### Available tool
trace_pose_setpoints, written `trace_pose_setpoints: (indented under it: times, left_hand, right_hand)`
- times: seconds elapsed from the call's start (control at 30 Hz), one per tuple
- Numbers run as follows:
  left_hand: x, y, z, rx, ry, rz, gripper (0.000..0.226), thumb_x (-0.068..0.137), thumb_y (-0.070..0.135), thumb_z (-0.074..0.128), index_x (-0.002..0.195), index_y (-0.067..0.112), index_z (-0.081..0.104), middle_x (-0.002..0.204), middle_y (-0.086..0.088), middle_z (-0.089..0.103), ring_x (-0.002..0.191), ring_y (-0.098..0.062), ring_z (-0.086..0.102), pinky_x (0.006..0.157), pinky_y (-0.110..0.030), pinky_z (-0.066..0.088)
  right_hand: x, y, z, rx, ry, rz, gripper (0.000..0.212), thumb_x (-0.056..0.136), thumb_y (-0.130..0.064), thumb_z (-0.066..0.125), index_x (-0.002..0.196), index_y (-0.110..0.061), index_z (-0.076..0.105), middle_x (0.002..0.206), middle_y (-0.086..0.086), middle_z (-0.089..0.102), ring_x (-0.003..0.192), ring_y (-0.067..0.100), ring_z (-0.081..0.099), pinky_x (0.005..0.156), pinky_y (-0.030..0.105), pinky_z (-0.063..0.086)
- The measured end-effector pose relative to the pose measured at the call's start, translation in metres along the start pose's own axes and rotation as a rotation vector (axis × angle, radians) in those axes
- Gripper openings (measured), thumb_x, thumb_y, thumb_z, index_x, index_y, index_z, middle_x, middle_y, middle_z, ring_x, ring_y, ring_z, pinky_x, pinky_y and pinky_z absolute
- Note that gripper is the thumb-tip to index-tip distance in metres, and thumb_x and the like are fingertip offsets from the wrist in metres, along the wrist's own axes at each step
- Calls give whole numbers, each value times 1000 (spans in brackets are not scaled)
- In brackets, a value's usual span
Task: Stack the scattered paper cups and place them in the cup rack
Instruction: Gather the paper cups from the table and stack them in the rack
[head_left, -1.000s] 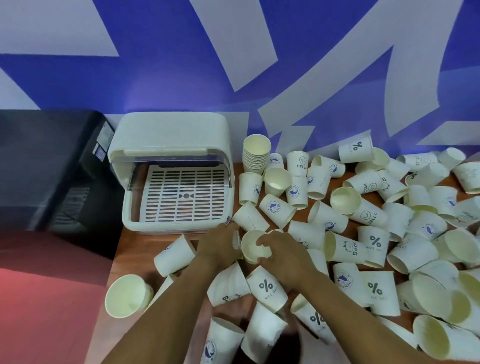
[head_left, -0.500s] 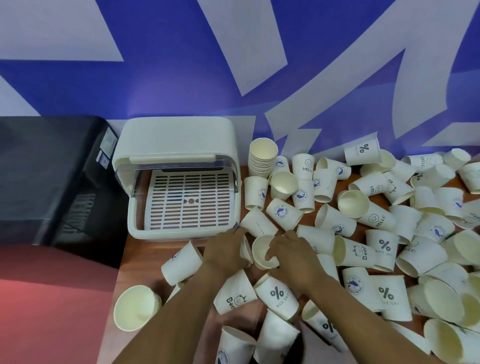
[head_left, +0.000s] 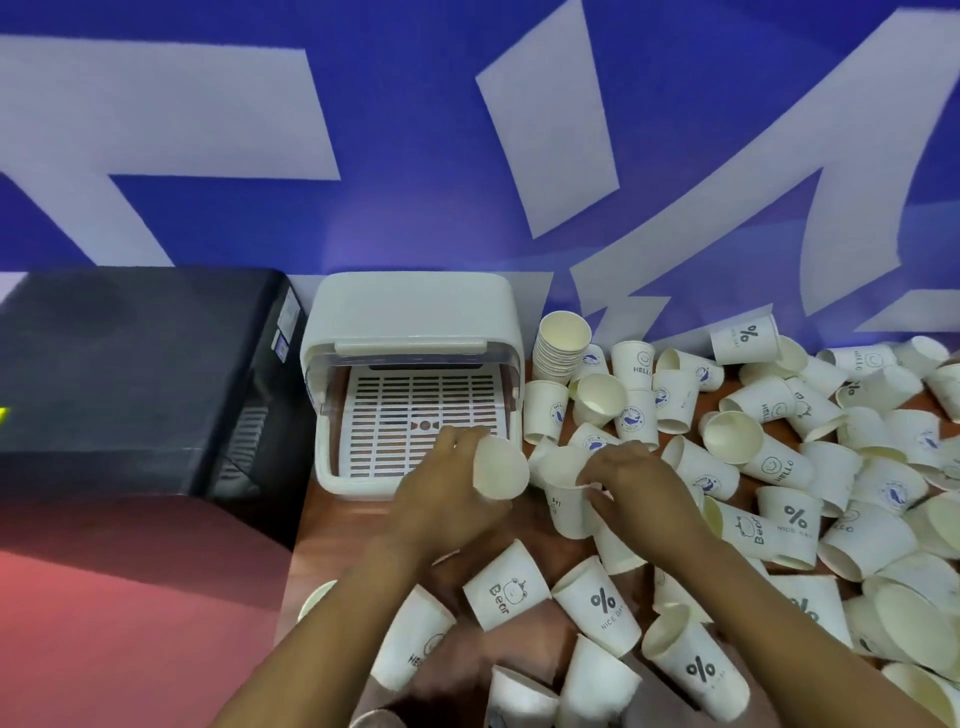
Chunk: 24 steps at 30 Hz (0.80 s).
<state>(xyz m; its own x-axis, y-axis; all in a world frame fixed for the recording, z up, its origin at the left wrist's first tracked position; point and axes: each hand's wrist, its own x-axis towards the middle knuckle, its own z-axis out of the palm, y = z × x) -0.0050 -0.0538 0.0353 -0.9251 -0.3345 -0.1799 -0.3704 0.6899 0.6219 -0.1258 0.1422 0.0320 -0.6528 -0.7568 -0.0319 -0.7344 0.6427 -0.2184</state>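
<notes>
My left hand (head_left: 447, 499) grips a plain white paper cup (head_left: 500, 470) lying sideways, its mouth turned toward me, just in front of the white cup rack (head_left: 332, 457). Right beside it my right hand (head_left: 636, 480) holds an upright cup marked "HI" (head_left: 566, 506) by its rim. The rack's lid is raised and its slotted tray (head_left: 421, 415) is empty. A stack of several nested cups (head_left: 561, 345) stands to the right of the rack. Many loose printed cups, such as a "Bear" cup (head_left: 506, 592) and a "%" cup (head_left: 602, 605), lie scattered over the wooden table (head_left: 332, 525).
A black box-shaped device (head_left: 140, 374) sits left of the rack, beyond the table's left edge. A blue and white wall (head_left: 467, 156) rises directly behind. Red floor (head_left: 130, 613) lies at lower left. Scattered cups (head_left: 841, 467) crowd the whole right side.
Both hands worked a cup at the table's middle; now the left hand has lifted one cup up and left toward the rack, while the right hand holds another upright cup.
</notes>
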Motion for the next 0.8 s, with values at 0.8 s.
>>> trace_pose_setpoints:
  times: [0.8]
  left_hand:
    - [6, -108, -69, 66, 215, -281, 87, 67, 34, 82, 137, 21, 34, 127, -2, 35, 117, -26, 40, 93, -38, 45]
  right_hand:
    - [100, -126, 29, 133, 4, -200, 21, 89, -21, 60, 105, -21, 72, 111, -5, 66, 104, 19, 50, 86, 33, 45]
